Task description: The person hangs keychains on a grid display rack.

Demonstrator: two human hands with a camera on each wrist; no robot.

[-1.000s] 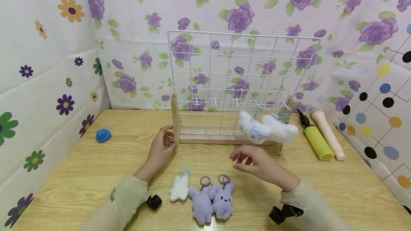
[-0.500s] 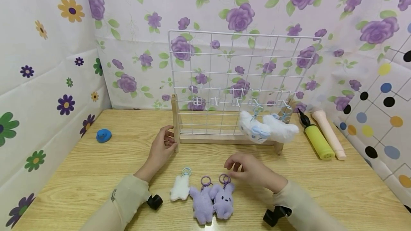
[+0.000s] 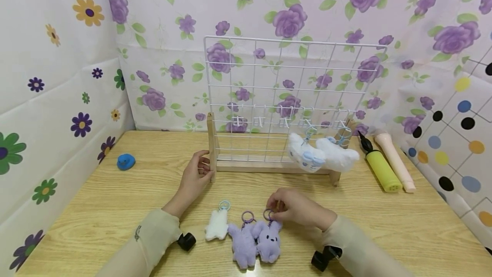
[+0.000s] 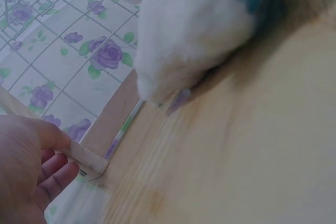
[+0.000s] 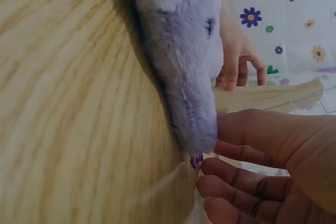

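In the head view my left hand [image 3: 193, 175] holds the left wooden post [image 3: 212, 146] of a white wire grid rack [image 3: 265, 67], thumb in front. My right hand [image 3: 301, 208] is at the purple ring [image 3: 268, 214] of a purple plush keychain [image 3: 268, 243] with a face. In the right wrist view its thumb [image 5: 252, 129] touches the plush's end and its other fingers are apart from the thumb, near the ring. Beside it lie another purple plush keychain [image 3: 244, 245] and a white one [image 3: 217, 225] with a blue ring.
Two white plush keychains, one with a blue-marked face [image 3: 306, 153] and one beside it [image 3: 338, 155], hang on the rack's right side. Several white hooks line the grid. A yellow-green pump [image 3: 382, 170] and a pale pink tube [image 3: 395, 161] lie right. A blue duck [image 3: 125, 162] sits left.
My right hand has moved left and down to the face-showing purple keychain's ring. My left hand stays on the rack's post.
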